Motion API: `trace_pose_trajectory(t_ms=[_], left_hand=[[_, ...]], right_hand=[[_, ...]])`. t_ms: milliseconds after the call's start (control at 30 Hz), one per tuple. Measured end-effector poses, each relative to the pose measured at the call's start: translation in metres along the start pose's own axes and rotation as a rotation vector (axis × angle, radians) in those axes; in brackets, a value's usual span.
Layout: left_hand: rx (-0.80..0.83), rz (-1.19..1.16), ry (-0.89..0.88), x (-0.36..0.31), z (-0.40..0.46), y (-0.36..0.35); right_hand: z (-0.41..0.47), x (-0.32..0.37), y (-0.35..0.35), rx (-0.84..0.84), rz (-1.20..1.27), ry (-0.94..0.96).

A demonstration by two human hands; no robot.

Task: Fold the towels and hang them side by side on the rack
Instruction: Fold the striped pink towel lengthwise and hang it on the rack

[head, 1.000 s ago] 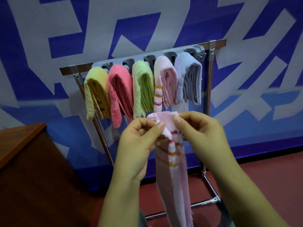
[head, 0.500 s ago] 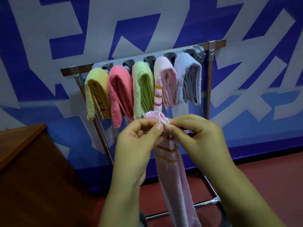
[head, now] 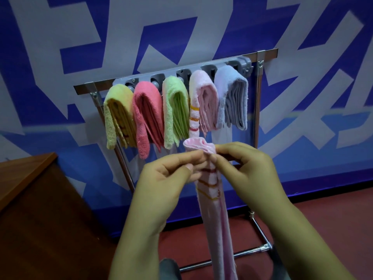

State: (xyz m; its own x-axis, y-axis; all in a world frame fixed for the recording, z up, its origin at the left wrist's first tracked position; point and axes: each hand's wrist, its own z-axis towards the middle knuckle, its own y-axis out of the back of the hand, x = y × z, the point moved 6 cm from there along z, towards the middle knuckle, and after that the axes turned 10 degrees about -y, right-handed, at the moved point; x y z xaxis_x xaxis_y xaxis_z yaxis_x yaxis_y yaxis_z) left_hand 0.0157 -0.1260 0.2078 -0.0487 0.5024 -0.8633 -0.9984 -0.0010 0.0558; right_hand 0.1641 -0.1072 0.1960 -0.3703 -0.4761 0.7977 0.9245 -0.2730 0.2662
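Observation:
A light pink towel (head: 216, 219) with orange and red stripes hangs down long and narrow in front of me. My left hand (head: 165, 178) and my right hand (head: 246, 168) both pinch its bunched top end, fingertips close together. Behind them stands a metal rack (head: 258, 110) with a grey clip bar (head: 240, 62). Folded towels hang on it side by side: yellow (head: 118, 116), coral pink (head: 147, 116), green (head: 174, 112), striped pink (head: 203, 104) and lavender (head: 232, 98).
A brown wooden table (head: 26, 178) stands at the left. The blue and white wall (head: 181, 27) is right behind the rack. The rack's lower bar (head: 248, 251) crosses the red floor (head: 333, 219) near my right forearm.
My two hands have drawn together on the towel's top end, gathering it into a tighter bunch. The hanging part has swung slightly.

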Motion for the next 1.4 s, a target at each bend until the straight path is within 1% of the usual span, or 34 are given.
trace_pose_trajectory(t_ms=[67, 133, 167, 267, 400, 500, 600, 667, 767, 833, 900, 1000, 1100, 1133, 1233, 1300, 1400], left_hand=[[-0.079, 0.188, -0.201, -0.008, 0.005, 0.021], [-0.069, 0.44, -0.363, -0.016, 0.009, 0.034], [-0.032, 0.534, -0.393, -0.016, 0.012, 0.036], [0.089, 0.676, -0.4, -0.01, 0.02, 0.035], [0.218, 0.68, -0.343, 0.001, 0.024, 0.033], [0.244, 0.661, -0.388, -0.004, 0.026, 0.031], [0.179, 0.598, -0.438, -0.02, 0.03, 0.027], [0.104, 0.495, -0.401, -0.028, 0.033, 0.026], [0.029, 0.234, -0.306, -0.028, 0.035, 0.028], [0.015, 0.174, -0.249, -0.024, 0.036, 0.029], [0.005, 0.222, -0.22, -0.021, 0.039, 0.029], [0.013, 0.432, -0.254, -0.023, 0.044, 0.027], [0.162, 0.729, -0.396, -0.035, 0.045, 0.009], [0.21, 0.776, -0.442, -0.038, 0.045, 0.003], [0.281, 0.76, -0.465, -0.045, 0.046, -0.007], [0.318, 0.787, -0.472, -0.046, 0.046, -0.01], [0.364, 0.847, -0.544, -0.051, 0.046, -0.015]], right_hand=[[0.002, -0.004, 0.001, 0.081, 0.121, -0.087], [0.003, -0.005, 0.002, 0.139, 0.2, -0.144], [0.003, -0.004, 0.001, 0.167, 0.221, -0.157], [0.003, -0.002, -0.001, 0.245, 0.278, -0.168], [0.004, -0.003, 0.0, 0.268, 0.301, -0.176], [0.004, -0.005, -0.004, 0.253, 0.233, -0.151], [0.007, 0.003, -0.002, 0.23, 0.277, -0.108], [0.011, 0.009, 0.002, 0.218, 0.332, -0.091], [0.013, 0.009, 0.003, 0.228, 0.358, -0.102], [0.012, 0.005, 0.0, 0.237, 0.356, -0.12], [0.013, 0.002, -0.001, 0.229, 0.343, -0.12], [0.017, 0.001, -0.001, 0.199, 0.34, -0.126], [0.019, 0.005, -0.005, 0.206, 0.339, -0.109], [0.019, 0.008, -0.008, 0.219, 0.318, -0.086], [0.018, 0.014, -0.013, 0.239, 0.305, -0.039], [0.018, 0.013, -0.011, 0.24, 0.344, -0.05], [0.016, 0.01, -0.009, 0.247, 0.405, -0.076]])
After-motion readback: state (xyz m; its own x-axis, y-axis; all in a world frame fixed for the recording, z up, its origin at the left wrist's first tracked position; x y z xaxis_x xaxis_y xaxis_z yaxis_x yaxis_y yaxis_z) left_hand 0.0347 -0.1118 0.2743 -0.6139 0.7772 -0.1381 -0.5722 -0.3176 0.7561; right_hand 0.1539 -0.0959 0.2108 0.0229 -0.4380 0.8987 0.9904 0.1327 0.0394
